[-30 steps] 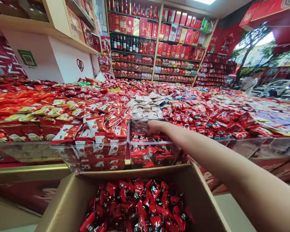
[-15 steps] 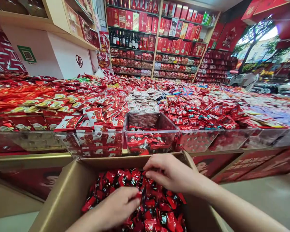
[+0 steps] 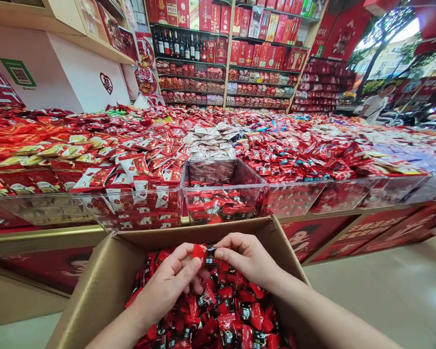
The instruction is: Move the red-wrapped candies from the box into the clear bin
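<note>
A red and black wrapped candy (image 3: 205, 254) is stretched between my two hands, just above the pile in the cardboard box (image 3: 94, 286). My left hand (image 3: 174, 276) pinches its red end between thumb and finger. On the other side, my right hand (image 3: 240, 257) grips the dark end with thumb and fingertips. Below lie many wrapped candies (image 3: 236, 325) of the same red and black kind, filling the box. Beyond the box's far edge, a clear plastic bin (image 3: 223, 194) holds similar candies at a low level.
Clear bins heaped with red and white packets (image 3: 145, 169) line the counter on both sides. White packets (image 3: 210, 140) lie behind the middle bin. Shelves (image 3: 225, 63) with red boxes and bottles stand at the back. A person (image 3: 376, 104) is at the far right.
My hands have come up from the candies and closer together, now with one candy held between them. The view has tilted down slightly.
</note>
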A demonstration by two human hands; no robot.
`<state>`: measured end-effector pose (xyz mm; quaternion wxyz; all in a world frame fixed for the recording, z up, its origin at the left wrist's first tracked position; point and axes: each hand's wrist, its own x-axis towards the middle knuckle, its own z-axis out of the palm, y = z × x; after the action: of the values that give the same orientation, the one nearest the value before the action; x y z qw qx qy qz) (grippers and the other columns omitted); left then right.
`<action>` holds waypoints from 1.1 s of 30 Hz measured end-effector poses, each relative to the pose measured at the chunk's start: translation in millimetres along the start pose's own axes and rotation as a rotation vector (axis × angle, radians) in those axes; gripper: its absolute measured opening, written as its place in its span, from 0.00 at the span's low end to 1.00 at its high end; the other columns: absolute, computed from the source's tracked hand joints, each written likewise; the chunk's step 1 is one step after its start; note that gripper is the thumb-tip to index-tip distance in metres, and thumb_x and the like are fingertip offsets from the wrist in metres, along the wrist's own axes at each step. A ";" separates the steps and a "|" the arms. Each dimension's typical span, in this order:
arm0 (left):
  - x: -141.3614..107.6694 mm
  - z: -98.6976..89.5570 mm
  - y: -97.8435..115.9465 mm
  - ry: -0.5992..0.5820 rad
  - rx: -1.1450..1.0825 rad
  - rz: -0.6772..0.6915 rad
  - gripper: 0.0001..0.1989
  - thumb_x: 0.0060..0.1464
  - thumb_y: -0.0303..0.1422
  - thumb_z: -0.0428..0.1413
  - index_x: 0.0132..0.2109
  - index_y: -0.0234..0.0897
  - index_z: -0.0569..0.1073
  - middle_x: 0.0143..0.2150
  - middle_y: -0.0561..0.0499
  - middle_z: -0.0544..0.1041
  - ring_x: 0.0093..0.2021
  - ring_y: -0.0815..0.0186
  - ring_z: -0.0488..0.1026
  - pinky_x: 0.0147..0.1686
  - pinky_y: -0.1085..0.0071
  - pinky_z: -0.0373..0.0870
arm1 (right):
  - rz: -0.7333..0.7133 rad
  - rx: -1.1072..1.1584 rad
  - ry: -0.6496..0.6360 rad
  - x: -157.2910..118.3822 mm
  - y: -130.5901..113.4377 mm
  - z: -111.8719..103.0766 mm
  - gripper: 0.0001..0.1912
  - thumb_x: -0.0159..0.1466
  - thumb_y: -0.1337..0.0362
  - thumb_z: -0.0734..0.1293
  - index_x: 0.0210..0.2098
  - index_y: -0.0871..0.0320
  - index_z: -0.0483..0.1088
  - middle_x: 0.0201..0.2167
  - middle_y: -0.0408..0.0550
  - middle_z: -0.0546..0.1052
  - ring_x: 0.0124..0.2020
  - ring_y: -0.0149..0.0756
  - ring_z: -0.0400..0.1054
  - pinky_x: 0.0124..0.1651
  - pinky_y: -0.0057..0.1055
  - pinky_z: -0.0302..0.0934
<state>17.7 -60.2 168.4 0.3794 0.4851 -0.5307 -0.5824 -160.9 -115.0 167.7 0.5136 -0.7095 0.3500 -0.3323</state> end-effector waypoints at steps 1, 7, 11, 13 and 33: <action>0.4 0.5 -0.9 0.010 -0.015 0.015 0.10 0.54 0.38 0.47 0.40 0.37 0.65 0.27 0.54 0.74 0.24 0.71 0.68 0.23 0.76 0.58 | -0.059 -0.057 0.040 -1.4 0.3 0.7 0.11 0.55 0.58 0.64 0.29 0.60 0.70 0.26 0.44 0.73 0.27 0.28 0.64 0.31 0.26 0.59; 1.9 8.0 1.6 0.124 -0.261 0.016 0.15 0.52 0.41 0.49 0.41 0.35 0.66 0.31 0.48 0.75 0.28 0.68 0.70 0.26 0.74 0.60 | -0.414 -0.246 0.176 -6.8 1.9 3.0 0.02 0.55 0.66 0.65 0.29 0.58 0.66 0.30 0.45 0.72 0.32 0.29 0.65 0.36 0.28 0.61; 1.4 10.6 2.5 0.156 -0.252 0.006 0.15 0.49 0.41 0.52 0.41 0.35 0.67 0.29 0.50 0.74 0.30 0.68 0.69 0.27 0.74 0.61 | -0.675 -0.441 0.168 -9.2 5.3 4.5 0.04 0.56 0.72 0.62 0.29 0.58 0.64 0.31 0.46 0.71 0.33 0.30 0.62 0.35 0.29 0.60; 1.3 9.5 0.5 0.179 -0.185 -0.023 0.11 0.49 0.36 0.54 0.39 0.36 0.67 0.26 0.53 0.73 0.28 0.70 0.69 0.27 0.75 0.62 | -0.721 -0.511 0.131 -11.0 6.2 5.1 0.06 0.56 0.74 0.61 0.31 0.58 0.64 0.32 0.46 0.70 0.34 0.30 0.61 0.35 0.29 0.60; -4.8 -6.0 7.7 0.158 -0.484 -0.039 0.12 0.50 0.40 0.51 0.39 0.37 0.67 0.21 0.56 0.69 0.21 0.74 0.63 0.22 0.77 0.59 | -0.919 -0.757 0.215 1.3 -51.5 -31.7 0.13 0.56 0.72 0.61 0.41 0.54 0.63 0.37 0.47 0.72 0.39 0.34 0.65 0.40 0.34 0.61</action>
<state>24.1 -58.3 177.0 0.5134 0.4342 -0.3353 -0.6599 -178.6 -120.0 225.4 -0.0088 -0.8839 0.1516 -0.4423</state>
